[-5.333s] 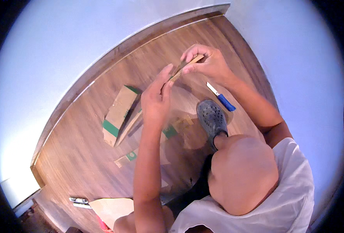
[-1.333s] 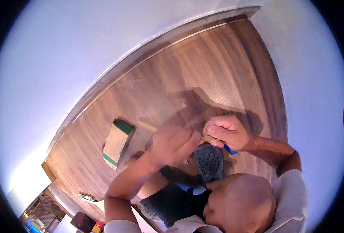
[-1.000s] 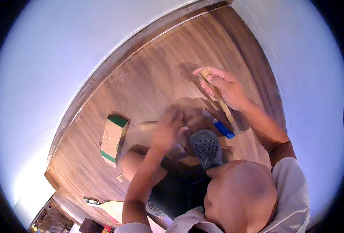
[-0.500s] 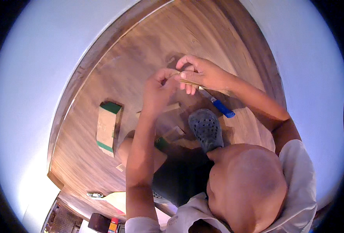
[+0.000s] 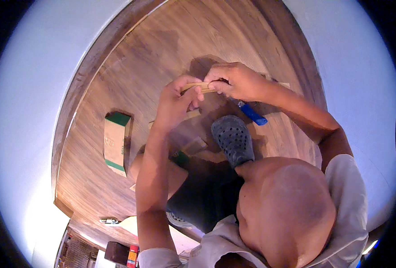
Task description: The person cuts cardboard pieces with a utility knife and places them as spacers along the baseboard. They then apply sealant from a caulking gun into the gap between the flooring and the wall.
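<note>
Head view: a flat cardboard box (image 5: pixel 116 143) lies on the wooden floor (image 5: pixel 171 40) to the left, long and tan, with a green band across its far end and a thinner green stripe near its close end. Small print on its top is too fine to make out. Near the middle, beside the person's knee, a smaller cardboard scrap (image 5: pixel 194 145) lies flat, and a green-edged piece (image 5: pixel 180 157) shows just below it, partly under the left forearm.

Both hands are raised over the floor and meet on a thin, pale wooden strip (image 5: pixel 198 86), held roughly level between them. The left hand (image 5: pixel 176 103) grips the strip's left end with its fingers (image 5: pixel 197 94) curled shut around it, thumb on top. The right hand (image 5: pixel 237 81) pinches the strip's right part, fingers closed tight over it, so most of the strip is hidden under the knuckles; a short pale end shows past the right wrist.

Below the right hand a blue-handled tool (image 5: pixel 252 114) lies on the floor, smooth plastic, its far end hidden behind the hand. Just beside it sits a grey perforated clog (image 5: pixel 233 139) on the person's foot, matt and dotted with round holes.

The floor is brown plank laminate with a visible grain, edged by a darker baseboard (image 5: pixel 88 80) against a plain white wall (image 5: pixel 32 89). At the lower left edge a red-capped tube (image 5: pixel 132 255) and a small metal object (image 5: pixel 110 220) lie near a pale sheet (image 5: pixel 133 223).
</note>
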Demonstrator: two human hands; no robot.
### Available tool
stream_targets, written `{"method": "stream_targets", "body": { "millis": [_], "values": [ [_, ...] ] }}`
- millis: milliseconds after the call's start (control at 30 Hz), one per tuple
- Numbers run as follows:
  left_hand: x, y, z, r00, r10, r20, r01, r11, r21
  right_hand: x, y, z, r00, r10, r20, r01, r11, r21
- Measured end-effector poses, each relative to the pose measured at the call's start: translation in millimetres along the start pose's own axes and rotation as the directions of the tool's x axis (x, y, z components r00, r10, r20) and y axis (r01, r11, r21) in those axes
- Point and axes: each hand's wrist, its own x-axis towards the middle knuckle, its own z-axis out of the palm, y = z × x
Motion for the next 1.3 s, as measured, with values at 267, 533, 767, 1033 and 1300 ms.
{"method": "stream_targets", "body": {
  "millis": [267,533,767,1033,1300],
  "values": [
    [-7,1,-4,0.986,-0.157,-0.046,0.138,0.950,-0.280,-8,7,-10,0.984,0.014,0.180,0.040,0.955,-0.293],
    [0,-5,-7,0.996,-0.051,-0.073,0.053,0.998,0.032,-6,20,-17,0.986,-0.156,0.058,0.164,0.970,-0.182],
    [42,-41,-12,0.798,0.532,0.282,-0.537,0.415,0.734,-2,48,-24,0.975,0.115,0.189,-0.082,0.981,-0.175],
    [81,-24,-9,0.926,0.312,0.211,-0.312,0.319,0.895,13,82,-33,0.982,-0.154,0.113,0.184,0.920,-0.346],
    [176,-28,-68,0.691,0.721,0.051,-0.369,0.291,0.883,109,115,-59,0.931,-0.265,-0.250,0.111,0.860,-0.498]
  ]
}}
